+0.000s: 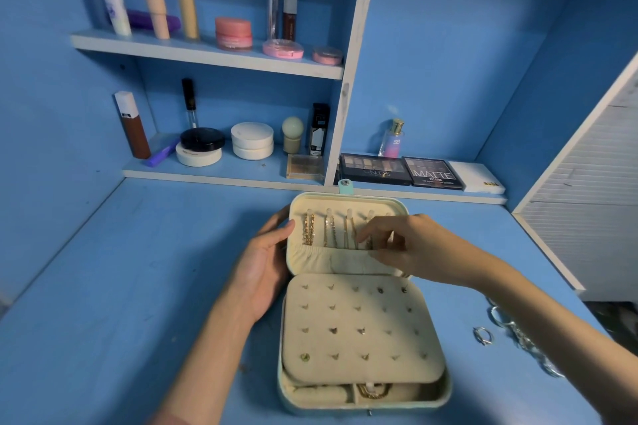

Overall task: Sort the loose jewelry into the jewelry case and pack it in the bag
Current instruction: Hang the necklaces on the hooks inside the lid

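Observation:
A cream jewelry case point(362, 397) lies open on the blue desk, its lid point(300, 203) tilted up at the back. Several gold chains point(309, 229) hang from hooks inside the lid above an elastic pocket point(310, 257). An earring panel point(362, 328) with small studs covers the base. My left hand point(266, 262) holds the lid's left edge with the thumb on its rim. My right hand point(397, 245) reaches into the lid and pinches a chain near the right hooks. Loose silver rings point(482, 336) and bracelets point(524, 338) lie on the desk to the right.
Shelves point(207, 55) behind the desk carry cosmetics tubes, jars and compacts. Eyeshadow palettes point(400, 171) and a perfume bottle point(393, 138) sit on the ledge just behind the case. A white slatted panel point(587, 200) bounds the right side. No bag is in view.

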A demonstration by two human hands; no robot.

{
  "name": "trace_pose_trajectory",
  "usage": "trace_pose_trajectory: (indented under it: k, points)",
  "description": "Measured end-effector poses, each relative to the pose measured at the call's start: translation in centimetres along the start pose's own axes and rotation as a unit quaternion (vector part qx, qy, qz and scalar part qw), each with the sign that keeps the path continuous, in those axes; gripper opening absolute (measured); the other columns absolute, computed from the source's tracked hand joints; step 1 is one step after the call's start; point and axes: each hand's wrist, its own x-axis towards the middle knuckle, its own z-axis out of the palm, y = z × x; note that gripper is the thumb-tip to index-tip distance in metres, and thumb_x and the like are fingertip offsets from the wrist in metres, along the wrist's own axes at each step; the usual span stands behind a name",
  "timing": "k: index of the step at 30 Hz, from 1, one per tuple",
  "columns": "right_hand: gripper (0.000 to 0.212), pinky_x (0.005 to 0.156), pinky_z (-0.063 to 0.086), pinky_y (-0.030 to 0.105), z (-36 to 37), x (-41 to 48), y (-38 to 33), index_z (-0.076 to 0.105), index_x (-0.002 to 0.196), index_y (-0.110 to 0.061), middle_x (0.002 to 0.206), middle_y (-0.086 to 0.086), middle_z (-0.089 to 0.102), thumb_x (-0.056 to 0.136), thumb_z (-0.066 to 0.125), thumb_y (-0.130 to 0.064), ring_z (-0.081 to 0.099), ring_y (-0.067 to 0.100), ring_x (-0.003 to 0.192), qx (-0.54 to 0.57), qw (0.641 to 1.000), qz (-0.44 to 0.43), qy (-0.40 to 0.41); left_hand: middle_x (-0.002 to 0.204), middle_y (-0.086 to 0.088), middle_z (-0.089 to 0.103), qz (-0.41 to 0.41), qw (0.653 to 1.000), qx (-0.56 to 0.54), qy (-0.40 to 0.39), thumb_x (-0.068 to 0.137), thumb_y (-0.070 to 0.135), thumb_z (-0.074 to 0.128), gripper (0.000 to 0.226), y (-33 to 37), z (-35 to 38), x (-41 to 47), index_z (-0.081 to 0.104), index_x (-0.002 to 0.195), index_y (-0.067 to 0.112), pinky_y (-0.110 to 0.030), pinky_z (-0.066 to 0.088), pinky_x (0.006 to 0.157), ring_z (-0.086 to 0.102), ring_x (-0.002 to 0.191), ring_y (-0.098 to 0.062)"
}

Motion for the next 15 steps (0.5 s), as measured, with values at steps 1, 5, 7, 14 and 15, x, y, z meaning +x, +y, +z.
trace_pose_trajectory:
  k: [1,5,7,14,15]
  points:
    - [0.027,0.06,0.043,0.013,-0.2,0.0,0.3,0.065,0.096,-0.033,0.079,-0.011,0.063,0.087,0.056,-0.009,0.053,0.007,0.062,0.02,0.999,-0.006,0.025,0.115,-0.009,0.069,0.0,1.0,0.003,0.0,0.076,0.015,0.056,0.049,0.0,0.0,0.0,0.059,0.125,0.016,-0.033,0.052,0.079,0.068,0.094,-0.018]
    - [0.02,0.057,0.039,0.015,-0.4,0.4,1.5,0.064,0.095,-0.027,0.075,-0.01,0.06,0.087,0.057,-0.01,0.051,0.014,0.065,0.104,0.979,0.004,0.176,0.113,-0.007,0.07,0.001,1.0,0.011,0.004,0.076,0.015,0.056,0.048,0.0,0.0,0.0,0.059,0.124,0.017,-0.033,0.051,0.079,0.068,0.094,-0.018]
    - [0.019,0.062,0.037,0.016,0.1,0.7,2.3,0.061,0.102,-0.028,0.087,-0.007,0.056,0.087,0.059,-0.018,0.049,0.012,0.077,0.097,0.963,0.034,0.251,0.115,-0.007,0.07,0.001,1.0,0.018,0.007,0.077,0.016,0.056,0.049,0.0,0.0,0.0,0.059,0.125,0.017,-0.033,0.051,0.079,0.067,0.096,-0.018]
    - [0.026,0.077,0.049,0.023,2.4,1.0,3.2,0.063,0.111,-0.022,0.097,0.002,0.069,0.086,0.066,-0.027,0.062,0.015,0.085,0.35,0.906,0.146,0.191,0.114,-0.006,0.07,0.005,0.999,0.031,0.004,0.079,0.017,0.054,0.05,0.0,0.0,0.0,0.057,0.129,0.016,-0.031,0.053,0.074,0.068,0.097,-0.017]
    - [0.023,0.078,0.049,0.026,2.4,1.0,3.2,0.064,0.108,-0.02,0.097,0.004,0.07,0.086,0.066,-0.023,0.062,0.015,0.085,0.374,0.895,0.146,0.196,0.113,-0.006,0.07,0.007,0.999,0.032,0.002,0.08,0.017,0.054,0.049,-0.1,0.0,0.0,0.056,0.129,0.016,-0.03,0.054,0.073,0.068,0.096,-0.017]
